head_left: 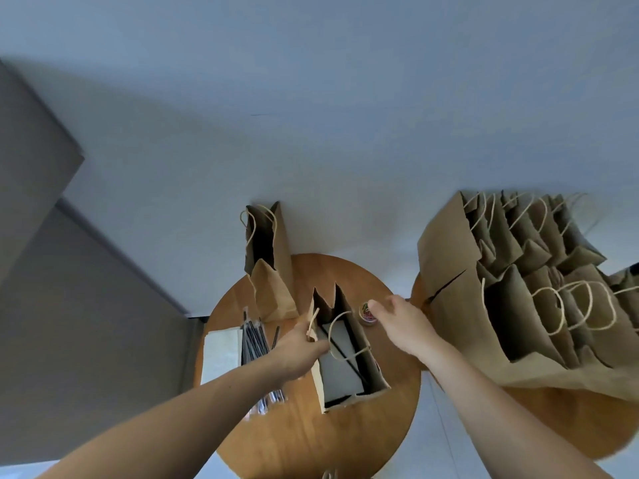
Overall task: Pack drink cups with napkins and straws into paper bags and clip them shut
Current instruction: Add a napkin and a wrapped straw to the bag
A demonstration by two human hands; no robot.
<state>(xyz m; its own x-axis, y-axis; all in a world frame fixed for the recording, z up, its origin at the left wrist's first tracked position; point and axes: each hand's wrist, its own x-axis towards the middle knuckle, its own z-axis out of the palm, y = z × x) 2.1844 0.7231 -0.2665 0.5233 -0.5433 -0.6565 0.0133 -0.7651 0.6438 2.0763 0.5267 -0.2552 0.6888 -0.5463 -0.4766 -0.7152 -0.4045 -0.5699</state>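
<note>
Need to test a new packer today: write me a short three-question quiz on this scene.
1. True or false: the left hand grips the open bag at its rim.
2. The right hand reaches toward: A) scissors B) the clip tub C) a cup lid?
3. Fill in: the straws lie between the napkins and the ___.
Key: 1 true; 2 B; 3 open bag.

Round wood tbl (311, 440) — 2 paper bags (274, 293), napkins (221, 354), straws (254, 344), clip tub (366, 315).
</note>
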